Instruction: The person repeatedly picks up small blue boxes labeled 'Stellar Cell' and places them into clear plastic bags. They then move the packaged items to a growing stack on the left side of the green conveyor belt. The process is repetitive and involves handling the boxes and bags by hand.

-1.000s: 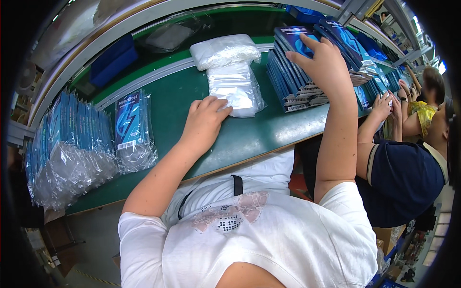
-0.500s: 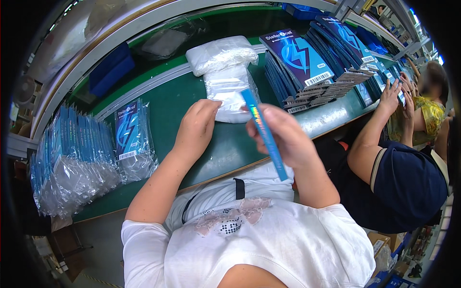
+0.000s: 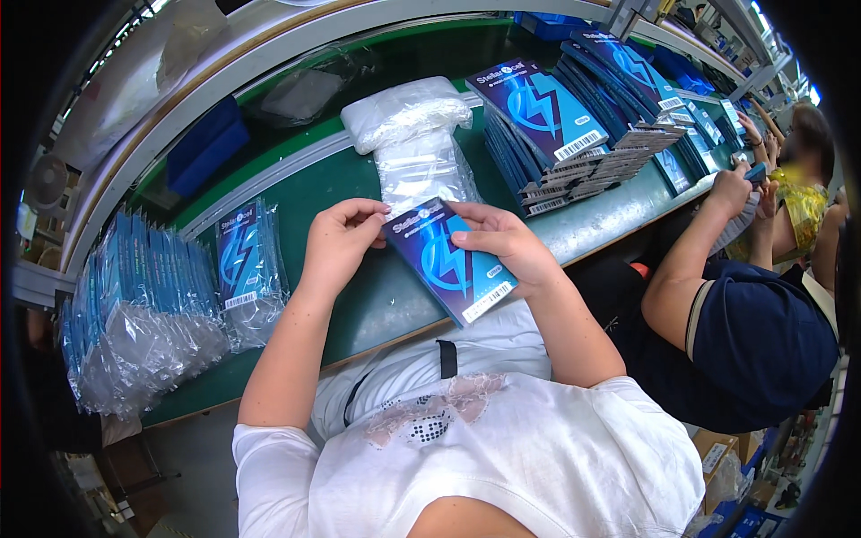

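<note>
My right hand (image 3: 509, 244) grips a flat blue box (image 3: 453, 262) by its right side, thumb on the printed front. The box is tilted, with its lightning-bolt face turned up and a barcode strip along the lower edge. Its top end lies over the near end of a stack of clear plastic bags (image 3: 421, 170). At the left edge of those bags, my left hand (image 3: 345, 235) is closed in a pinch on the opening of a bag, close to the box's upper left corner. The thin film between its fingertips is hard to see.
Stacked blue boxes (image 3: 547, 117) stand right of the bags. On the left are bagged boxes (image 3: 148, 296) in a row, with another bagged bundle (image 3: 240, 260) beside them. A blue bin (image 3: 208, 148) sits behind the rail. A co-worker in a dark shirt (image 3: 762, 332) works at the right.
My right hand has turned the box from edge-on to face-up and brought it left to the bags. My left hand has shifted slightly left and down, fingertips at the bag edge.
</note>
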`<action>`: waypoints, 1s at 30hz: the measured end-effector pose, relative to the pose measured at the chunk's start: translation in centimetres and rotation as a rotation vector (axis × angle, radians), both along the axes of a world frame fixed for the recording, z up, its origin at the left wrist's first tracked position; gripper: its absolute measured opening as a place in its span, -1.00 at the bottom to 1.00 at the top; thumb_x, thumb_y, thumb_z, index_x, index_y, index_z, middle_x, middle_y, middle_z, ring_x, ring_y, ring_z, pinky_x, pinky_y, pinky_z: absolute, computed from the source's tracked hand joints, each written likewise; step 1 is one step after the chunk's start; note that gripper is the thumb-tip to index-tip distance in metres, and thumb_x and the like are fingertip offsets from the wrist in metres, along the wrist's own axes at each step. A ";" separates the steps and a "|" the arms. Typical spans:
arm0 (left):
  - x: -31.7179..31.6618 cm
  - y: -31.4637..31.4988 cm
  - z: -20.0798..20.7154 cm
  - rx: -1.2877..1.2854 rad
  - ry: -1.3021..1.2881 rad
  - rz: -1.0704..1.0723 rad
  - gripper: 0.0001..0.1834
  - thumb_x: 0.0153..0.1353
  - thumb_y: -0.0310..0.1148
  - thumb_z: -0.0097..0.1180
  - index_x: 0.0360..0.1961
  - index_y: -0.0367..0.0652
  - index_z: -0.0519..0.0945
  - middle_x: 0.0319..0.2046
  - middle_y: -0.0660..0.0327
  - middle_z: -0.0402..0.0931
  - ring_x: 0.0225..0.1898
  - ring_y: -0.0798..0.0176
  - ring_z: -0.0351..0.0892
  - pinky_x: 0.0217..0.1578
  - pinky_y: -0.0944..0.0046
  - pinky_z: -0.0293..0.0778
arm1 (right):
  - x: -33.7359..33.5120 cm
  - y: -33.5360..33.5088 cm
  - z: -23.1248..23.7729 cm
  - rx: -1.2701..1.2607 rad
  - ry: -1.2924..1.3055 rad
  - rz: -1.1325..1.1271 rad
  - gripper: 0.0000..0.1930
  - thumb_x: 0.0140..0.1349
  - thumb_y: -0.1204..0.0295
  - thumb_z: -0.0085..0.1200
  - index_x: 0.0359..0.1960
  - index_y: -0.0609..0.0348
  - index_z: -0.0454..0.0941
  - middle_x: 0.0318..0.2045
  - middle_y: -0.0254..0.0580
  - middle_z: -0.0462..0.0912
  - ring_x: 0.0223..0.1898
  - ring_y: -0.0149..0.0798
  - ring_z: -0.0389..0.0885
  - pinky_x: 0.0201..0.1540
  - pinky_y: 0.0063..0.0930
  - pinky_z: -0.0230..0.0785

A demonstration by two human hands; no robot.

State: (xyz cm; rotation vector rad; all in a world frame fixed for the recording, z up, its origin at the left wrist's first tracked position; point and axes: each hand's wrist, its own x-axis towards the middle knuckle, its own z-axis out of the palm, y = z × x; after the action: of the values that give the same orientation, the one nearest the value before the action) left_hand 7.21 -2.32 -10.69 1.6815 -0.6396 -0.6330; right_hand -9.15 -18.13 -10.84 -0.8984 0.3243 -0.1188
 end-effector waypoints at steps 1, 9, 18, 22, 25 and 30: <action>-0.2 0.1 0.1 0.019 -0.109 -0.013 -0.84 0.15 -0.53 0.09 -0.24 -0.30 0.62 -0.45 0.24 0.58 -0.44 0.44 0.54 -0.37 0.44 0.47 | 0.1 0.1 -0.2 -0.031 -0.002 -0.056 -0.41 0.12 0.60 0.11 0.18 0.58 0.17 -0.17 0.06 0.57 -0.26 -0.34 0.65 -0.24 -0.54 0.55; -1.5 0.8 1.9 -0.186 0.220 -0.042 -0.61 0.18 -0.41 0.17 -0.01 -0.38 0.43 -0.38 0.19 0.55 -0.35 0.41 0.55 -0.32 0.43 0.50 | 1.4 3.6 -0.6 -0.146 -0.025 -0.501 -0.80 0.08 0.49 0.27 -0.56 0.22 0.46 -0.57 -0.35 0.54 -0.52 -0.60 0.41 -0.48 -0.72 0.21; -0.8 4.1 1.6 -0.577 0.945 0.196 -0.70 0.20 -0.47 0.07 -0.04 -0.36 0.44 -0.13 0.07 0.54 -0.11 0.15 0.58 -0.07 0.16 0.53 | 1.7 3.8 6.1 -1.403 0.081 0.036 -0.29 -0.08 0.10 0.37 0.08 0.25 0.43 -0.57 -0.05 0.57 -0.60 -0.17 0.55 -0.48 -0.41 0.37; -3.2 4.3 3.1 -0.566 0.978 0.245 -0.66 0.22 -0.46 0.03 0.02 -0.34 0.41 -0.07 0.04 0.51 -0.07 0.12 0.56 -0.05 0.15 0.52 | 2.2 4.6 6.0 -1.236 -0.131 0.139 -0.15 -0.05 0.24 0.35 0.29 0.14 0.19 -0.36 -0.02 0.61 -0.50 -0.17 0.61 -0.40 -0.44 0.41; -7.3 4.6 4.9 -0.585 0.836 0.007 -0.58 0.34 -0.29 -0.09 0.10 -0.38 0.35 0.02 -0.05 0.45 0.04 0.05 0.49 0.07 0.01 0.43 | 4.1 4.5 4.7 -1.316 -0.432 -0.161 -0.40 0.03 0.49 0.21 0.19 0.16 0.37 -0.37 -0.04 0.61 -0.43 -0.20 0.60 -0.34 -0.44 0.43; -5.6 9.2 4.0 -0.321 0.822 -0.251 -0.41 0.40 -0.04 -0.31 0.13 -0.41 0.32 0.06 -0.07 0.41 0.08 -0.06 0.45 0.07 -0.04 0.42 | 2.9 6.3 6.7 -1.199 -0.688 -0.459 -0.79 -0.03 0.80 -0.19 -0.42 0.31 0.46 -0.44 -0.04 0.50 -0.43 -0.18 0.52 -0.32 -0.43 0.40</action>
State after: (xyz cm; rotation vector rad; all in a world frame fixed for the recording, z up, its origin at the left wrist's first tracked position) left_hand 1.59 6.84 -6.72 0.9212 -0.3212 -1.2347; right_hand -6.21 -11.85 -4.14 -1.8624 -0.2530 -1.1063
